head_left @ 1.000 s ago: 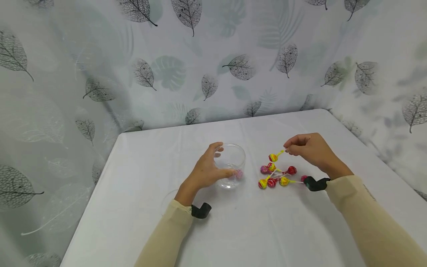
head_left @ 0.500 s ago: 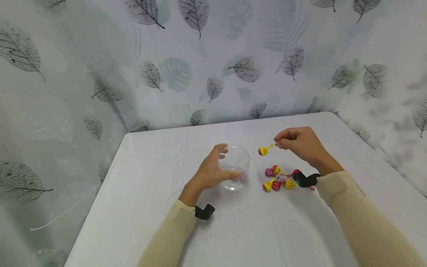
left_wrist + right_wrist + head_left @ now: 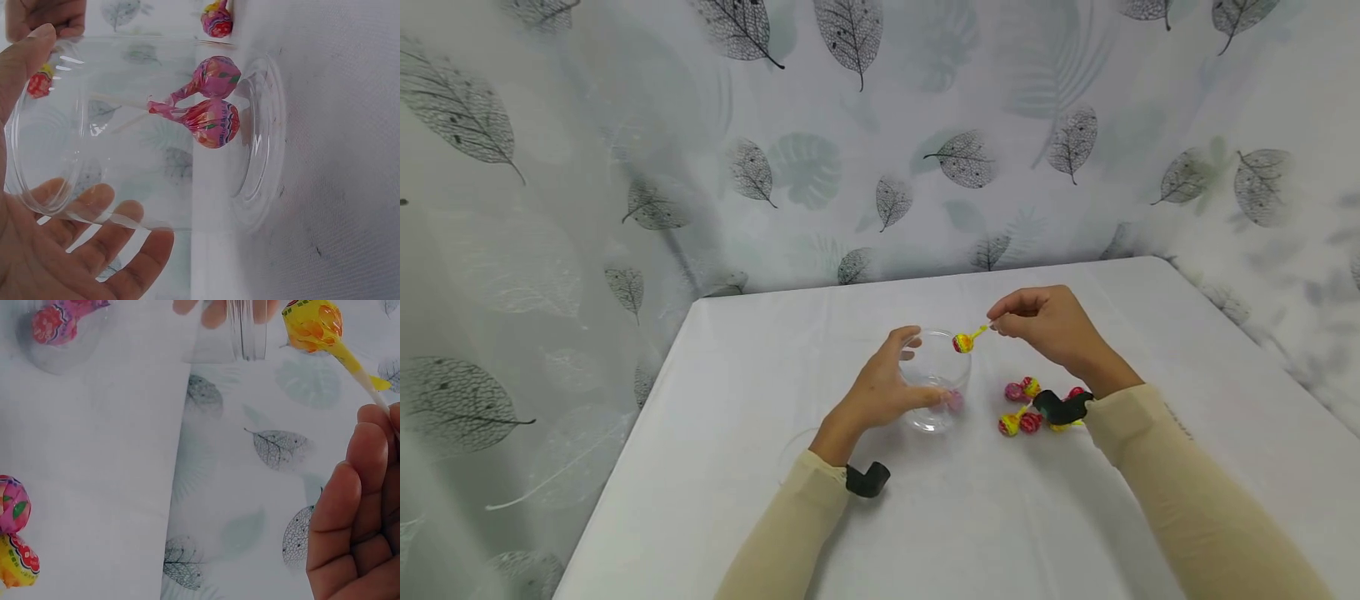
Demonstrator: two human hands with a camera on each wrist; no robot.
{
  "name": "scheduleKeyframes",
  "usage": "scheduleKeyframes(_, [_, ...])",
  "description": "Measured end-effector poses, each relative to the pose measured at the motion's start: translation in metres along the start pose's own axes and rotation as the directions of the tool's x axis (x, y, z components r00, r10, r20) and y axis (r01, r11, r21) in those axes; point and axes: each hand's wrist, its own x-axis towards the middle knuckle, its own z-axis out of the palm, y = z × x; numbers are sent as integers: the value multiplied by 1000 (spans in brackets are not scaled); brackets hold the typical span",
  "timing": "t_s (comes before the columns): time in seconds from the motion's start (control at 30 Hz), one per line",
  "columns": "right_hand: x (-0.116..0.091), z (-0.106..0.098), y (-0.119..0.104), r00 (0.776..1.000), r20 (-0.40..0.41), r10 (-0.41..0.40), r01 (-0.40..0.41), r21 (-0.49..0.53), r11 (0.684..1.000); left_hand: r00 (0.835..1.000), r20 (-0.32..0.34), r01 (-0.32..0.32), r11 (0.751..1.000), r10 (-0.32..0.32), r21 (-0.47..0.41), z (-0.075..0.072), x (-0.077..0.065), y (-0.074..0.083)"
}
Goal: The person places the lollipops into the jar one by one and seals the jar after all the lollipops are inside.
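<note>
the left wrist view shows two pink lollipops [image 3: 217, 123] inside the clear, round jar [image 3: 134, 169]; in the head view the left hand [image 3: 876, 392] partly hides them. that hand grips the jar, fingers spread wide. the right hand [image 3: 1045, 325] pinches a thin stick [image 3: 988, 326], its ball-shaped, shiny-wrapped yellow lollipop [image 3: 963, 342] just left of that hand, near the jar. other lollipops [image 3: 1010, 425] lie on woven white cloth [image 3: 337, 175] nearer its wrist.
</note>
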Motion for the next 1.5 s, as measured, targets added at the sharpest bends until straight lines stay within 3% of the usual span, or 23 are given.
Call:
scheduleKeyframes(0.9, [0, 33, 4, 998, 61, 11, -8, -48, 999, 1000, 12, -8, 1000, 8, -17, 3, 0, -2])
scheduleKeyframes(1.17, [-2, 29, 7, 997, 66, -40, 45, -79, 996, 1000, 2, -16, 1000, 16, -18, 3, 1, -3])
scheduleKeyframes(1.5, [-8, 11, 23, 998, 70, 2, 10, -174, 985, 1000, -7, -1, 1000, 1, 5, 3, 2, -2])
